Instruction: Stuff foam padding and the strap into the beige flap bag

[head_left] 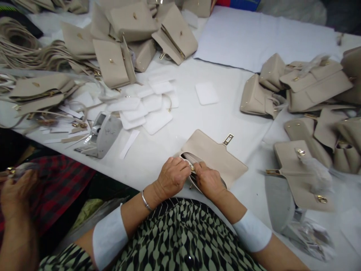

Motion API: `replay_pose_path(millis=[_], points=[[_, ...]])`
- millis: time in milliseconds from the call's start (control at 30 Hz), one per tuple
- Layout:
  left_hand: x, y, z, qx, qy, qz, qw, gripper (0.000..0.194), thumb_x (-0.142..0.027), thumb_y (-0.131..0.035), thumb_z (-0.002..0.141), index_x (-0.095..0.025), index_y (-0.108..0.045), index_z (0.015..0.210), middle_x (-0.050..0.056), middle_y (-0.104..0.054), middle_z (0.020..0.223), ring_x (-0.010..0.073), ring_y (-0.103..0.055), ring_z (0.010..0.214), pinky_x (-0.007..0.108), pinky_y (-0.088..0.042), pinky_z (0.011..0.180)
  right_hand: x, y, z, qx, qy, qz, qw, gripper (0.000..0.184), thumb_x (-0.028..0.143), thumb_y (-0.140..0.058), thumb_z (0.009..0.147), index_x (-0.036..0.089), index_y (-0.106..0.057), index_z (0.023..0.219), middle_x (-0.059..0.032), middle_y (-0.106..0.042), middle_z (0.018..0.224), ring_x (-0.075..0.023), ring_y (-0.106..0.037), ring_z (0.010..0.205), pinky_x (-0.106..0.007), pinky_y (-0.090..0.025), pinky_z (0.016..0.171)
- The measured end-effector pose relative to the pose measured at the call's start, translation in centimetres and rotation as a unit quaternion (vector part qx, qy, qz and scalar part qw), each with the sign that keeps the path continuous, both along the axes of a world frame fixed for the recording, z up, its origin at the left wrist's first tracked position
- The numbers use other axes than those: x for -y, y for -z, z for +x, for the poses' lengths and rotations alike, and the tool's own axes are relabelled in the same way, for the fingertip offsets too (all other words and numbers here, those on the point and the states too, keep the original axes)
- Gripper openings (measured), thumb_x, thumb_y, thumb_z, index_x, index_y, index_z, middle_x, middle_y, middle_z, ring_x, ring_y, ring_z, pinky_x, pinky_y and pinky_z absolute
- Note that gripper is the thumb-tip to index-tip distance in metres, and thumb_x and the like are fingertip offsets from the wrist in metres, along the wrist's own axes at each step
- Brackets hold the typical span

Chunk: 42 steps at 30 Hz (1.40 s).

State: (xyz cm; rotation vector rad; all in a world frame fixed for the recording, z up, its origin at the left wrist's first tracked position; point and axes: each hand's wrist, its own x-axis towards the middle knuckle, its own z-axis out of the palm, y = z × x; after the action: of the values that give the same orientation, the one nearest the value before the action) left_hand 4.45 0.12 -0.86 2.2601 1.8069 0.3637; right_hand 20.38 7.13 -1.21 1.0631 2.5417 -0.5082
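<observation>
A beige handbag (208,148) lies at the table's front edge with its flap spread flat away from me. A gold clasp plate (228,139) sticks out from the flap's edge. My left hand (174,176) is closed on the left end of the bag's mouth. My right hand (208,180) has its fingers bent at the opening, by the gold-coloured zipper (192,168), and grips the bag there. The fingertips of both hands are partly hidden, so what exactly they pinch cannot be made out.
White foam pads (158,118) and a grey tape dispenser (105,133) lie to the left. Beige bags are piled at the back left (132,22) and right (318,82). Beige straps (50,52) lie far left. A co-worker's hand (18,188) holds something at the left edge.
</observation>
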Motion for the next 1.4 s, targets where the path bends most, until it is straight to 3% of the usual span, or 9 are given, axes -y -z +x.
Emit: replay_pose_path(millis=[167, 333, 600, 700, 867, 1000, 1133, 1233, 1400], points=[[-0.5, 0.2, -0.3, -0.005, 0.034, 0.011, 0.999, 0.020, -0.019, -0.038, 0.092, -0.021, -0.057, 0.096, 0.005, -0.064, 0.100, 0.0215, -0.047, 0.105, 0.039, -0.031, 0.085, 0.3, -0.2, -0.1, 0.000, 0.016, -0.011, 1.000, 0.012, 0.017, -0.038, 0.089, 0.020, -0.045, 0.099, -0.0042, -0.057, 0.097, -0.0184, -0.061, 0.081, -0.026, -0.040, 0.060], [-0.6, 0.0, 0.4, -0.055, 0.005, -0.023, 0.998, 0.021, -0.012, -0.040, 0.088, -0.020, -0.056, 0.099, 0.006, -0.063, 0.105, 0.0256, -0.044, 0.114, 0.046, -0.029, 0.092, 1.1, 0.1, -0.4, 0.015, 0.039, 0.030, 0.999, 0.015, 0.012, -0.035, 0.089, 0.018, -0.045, 0.098, -0.0059, -0.057, 0.095, -0.0179, -0.061, 0.080, -0.026, -0.040, 0.060], [-0.4, 0.9, 0.7, -0.032, -0.015, 0.027, 0.999, 0.018, -0.011, -0.040, 0.085, -0.016, -0.055, 0.094, 0.011, -0.060, 0.098, 0.0257, -0.047, 0.103, 0.045, -0.035, 0.090, 1.5, 0.3, 1.2, -0.004, 0.040, 0.056, 0.998, 0.005, 0.021, -0.044, 0.090, 0.018, -0.046, 0.094, -0.0061, -0.060, 0.088, -0.0195, -0.060, 0.081, -0.026, -0.040, 0.065], [-0.9, 0.1, 0.8, -0.051, -0.026, 0.012, 0.998, 0.016, -0.013, -0.040, 0.085, -0.015, -0.055, 0.087, 0.013, -0.058, 0.093, 0.0270, -0.047, 0.095, 0.045, -0.038, 0.084, 1.5, 0.4, 1.6, 0.006, 0.047, 0.056, 0.997, 0.007, 0.024, -0.042, 0.091, 0.018, -0.046, 0.093, -0.0061, -0.061, 0.084, -0.0209, -0.061, 0.077, -0.027, -0.040, 0.060], [-2.1, -2.1, 0.2, -0.083, -0.050, -0.029, 0.995, 0.015, -0.012, -0.045, 0.082, -0.015, -0.056, 0.090, 0.012, -0.056, 0.098, 0.0276, -0.046, 0.098, 0.047, -0.035, 0.089, 1.8, 0.6, 1.8, 0.004, 0.035, 0.061, 0.998, 0.007, 0.021, -0.040, 0.091, 0.019, -0.046, 0.092, -0.0054, -0.063, 0.082, -0.0202, -0.063, 0.072, -0.027, -0.038, 0.057], [-2.9, -2.9, -1.1, -0.082, -0.057, -0.085, 0.991, 0.012, -0.015, -0.044, 0.084, -0.015, -0.056, 0.087, 0.010, -0.055, 0.091, 0.0255, -0.049, 0.093, 0.043, -0.038, 0.084, 2.1, 0.8, 1.9, 0.003, 0.027, 0.069, 0.997, 0.006, 0.015, -0.040, 0.089, 0.019, -0.046, 0.088, -0.0052, -0.063, 0.079, -0.0197, -0.063, 0.072, -0.027, -0.036, 0.057], [-3.4, -2.7, -2.6, -0.058, -0.079, -0.172, 0.980, 0.012, -0.022, -0.042, 0.088, -0.018, -0.053, 0.087, 0.006, -0.054, 0.091, 0.0192, -0.054, 0.079, 0.032, -0.042, 0.067, 2.4, 0.9, 1.9, 0.010, 0.027, 0.064, 0.998, 0.006, 0.014, -0.040, 0.090, 0.018, -0.045, 0.089, -0.0052, -0.063, 0.077, -0.0180, -0.064, 0.069, -0.025, -0.034, 0.055], [-3.3, -2.4, -3.7, -0.010, -0.087, -0.216, 0.973, 0.012, -0.027, -0.044, 0.089, -0.019, -0.052, 0.086, 0.003, -0.055, 0.088, 0.0160, -0.055, 0.073, 0.029, -0.042, 0.065, 2.9, 1.1, 2.4, 0.008, 0.019, 0.042, 0.999, 0.006, 0.014, -0.041, 0.090, 0.018, -0.045, 0.091, -0.0054, -0.064, 0.079, -0.0177, -0.064, 0.069, -0.026, -0.035, 0.055], [-2.4, -1.1, -4.4, 0.084, -0.069, -0.189, 0.976, 0.012, -0.029, -0.045, 0.089, -0.020, -0.052, 0.085, 0.001, -0.056, 0.086, 0.0159, -0.056, 0.078, 0.030, -0.046, 0.072, 2.9, 0.9, 3.5, -0.023, 0.017, 0.010, 1.000, 0.012, 0.011, -0.041, 0.087, 0.018, -0.048, 0.093, -0.0044, -0.064, 0.083, -0.0178, -0.062, 0.074, -0.026, -0.038, 0.063]])
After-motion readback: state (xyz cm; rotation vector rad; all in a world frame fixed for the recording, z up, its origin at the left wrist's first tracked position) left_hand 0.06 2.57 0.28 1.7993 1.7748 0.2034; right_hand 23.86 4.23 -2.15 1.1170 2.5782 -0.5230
